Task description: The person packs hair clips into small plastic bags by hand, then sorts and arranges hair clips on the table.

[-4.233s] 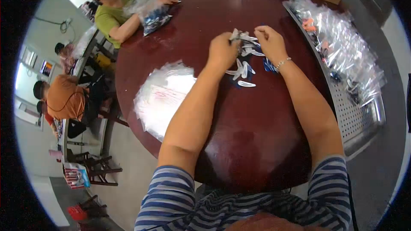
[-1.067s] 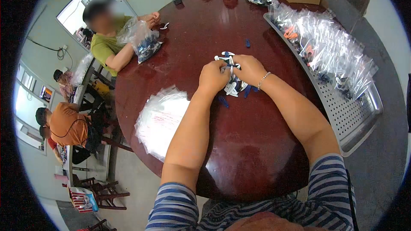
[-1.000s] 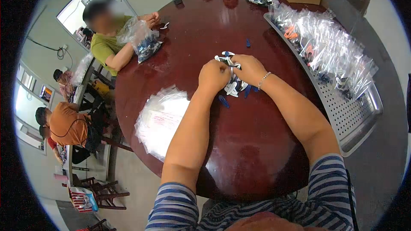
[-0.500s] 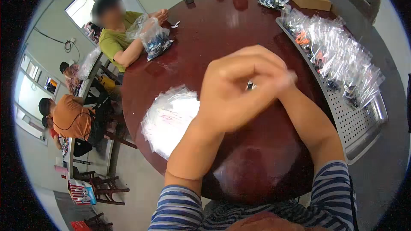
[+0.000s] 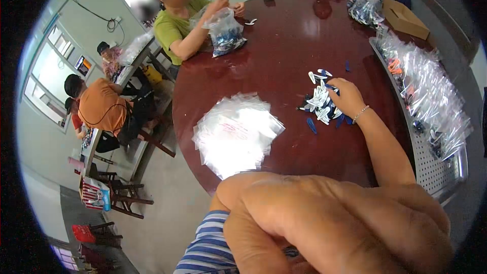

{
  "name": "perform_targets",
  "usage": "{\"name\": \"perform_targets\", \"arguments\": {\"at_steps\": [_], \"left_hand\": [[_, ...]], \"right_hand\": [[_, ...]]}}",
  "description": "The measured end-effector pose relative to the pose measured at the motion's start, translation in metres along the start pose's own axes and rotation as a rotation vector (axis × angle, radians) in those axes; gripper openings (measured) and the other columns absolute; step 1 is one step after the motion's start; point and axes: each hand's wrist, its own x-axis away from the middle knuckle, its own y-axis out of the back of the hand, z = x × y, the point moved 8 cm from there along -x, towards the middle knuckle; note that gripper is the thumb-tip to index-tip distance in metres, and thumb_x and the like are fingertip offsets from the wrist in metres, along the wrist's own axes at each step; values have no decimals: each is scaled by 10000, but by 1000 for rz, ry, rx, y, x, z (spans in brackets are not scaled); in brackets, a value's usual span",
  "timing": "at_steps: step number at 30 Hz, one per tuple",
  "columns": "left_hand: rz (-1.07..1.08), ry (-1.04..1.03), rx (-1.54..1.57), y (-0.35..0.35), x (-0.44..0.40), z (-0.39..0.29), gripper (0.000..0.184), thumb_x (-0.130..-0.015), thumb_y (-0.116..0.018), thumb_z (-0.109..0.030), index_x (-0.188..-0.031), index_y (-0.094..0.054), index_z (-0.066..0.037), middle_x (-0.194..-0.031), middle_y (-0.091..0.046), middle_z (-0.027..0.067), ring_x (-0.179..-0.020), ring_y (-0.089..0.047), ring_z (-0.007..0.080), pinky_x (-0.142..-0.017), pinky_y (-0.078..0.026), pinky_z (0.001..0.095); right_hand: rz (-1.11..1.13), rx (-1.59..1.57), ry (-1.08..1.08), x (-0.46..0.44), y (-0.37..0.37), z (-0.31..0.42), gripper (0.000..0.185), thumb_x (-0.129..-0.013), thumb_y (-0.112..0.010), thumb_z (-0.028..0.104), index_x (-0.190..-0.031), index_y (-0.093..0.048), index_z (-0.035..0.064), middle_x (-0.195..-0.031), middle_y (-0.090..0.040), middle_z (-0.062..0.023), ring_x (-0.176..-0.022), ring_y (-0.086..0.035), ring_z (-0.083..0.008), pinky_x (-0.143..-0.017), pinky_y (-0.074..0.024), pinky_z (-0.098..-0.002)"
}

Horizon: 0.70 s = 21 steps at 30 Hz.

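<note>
White and dark blue hair clips (image 5: 320, 102) lie in a loose pile on the dark red round table (image 5: 289, 45). At the pile's right side is my right hand (image 5: 347, 99), its fingers curled in over the clips; a blue clip shows by the fingertips, and what they grip is hidden. My left hand (image 5: 329, 218) looms very large and close to the camera, across the bottom of the view. Its fingertips cannot be made out. Clear flat plastic bags (image 5: 236, 134) are fanned out on the table, left of the clips.
Filled clear bags (image 5: 426, 89) cover a perforated metal tray (image 5: 431, 165) at right. Behind it stand a cardboard box (image 5: 405, 19) and a bag of clips (image 5: 365, 6). Across the table, a person in green (image 5: 175, 25) handles a clip-filled bag (image 5: 225, 33). Others sit further off.
My left hand has come away from the clips and up close to the camera. My right hand stays at the pile, now uncovered. The view has shifted, so the table appears further right.
</note>
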Motion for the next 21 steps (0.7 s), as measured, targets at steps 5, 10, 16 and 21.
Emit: {"name": "perform_targets", "arguments": {"at_steps": [5, 10, 16, 21], "left_hand": [[37, -23, 73, -2, 7, -20, 289, -852, -552, -254, -737, -611, 5, -793, -599, 200, -652, -574, 255, -644, -473, 363], [72, -38, 131, -3, 6, -22, 309, -860, -543, -267, -758, -621, 15, -806, -605, 210, -673, -581, 262, -678, -467, 365], [99, -48, 189, -6, 1, -12, 335, -869, -533, -281, -784, -633, 28, -821, -612, 222, -697, -588, 271, -717, -460, 366], [129, -66, 258, -2, -2, -18, 359, -878, -524, -293, -805, -643, 38, -833, -617, 231, -718, -594, 279, -750, -454, 368]], "right_hand": [[12, 18, -14, 0, 1, 0, 185, -838, -604, 139, -975, -625, 16, -919, -634, -159, -861, -615, -337, -748, -476, -397], [14, 39, 6, 0, 1, 1, 195, -836, -603, 134, -989, -629, 16, -928, -636, -156, -868, -614, -338, -760, -477, -395], [58, 16, -24, -1, -3, -3, 210, -857, -588, 177, -1012, -625, 41, -975, -625, -171, -909, -598, -372, -790, -477, -432], [67, 16, -31, 0, -1, -1, 212, -858, -589, 176, -1009, -629, 33, -990, -627, -173, -921, -605, -360, -807, -481, -420]]}}
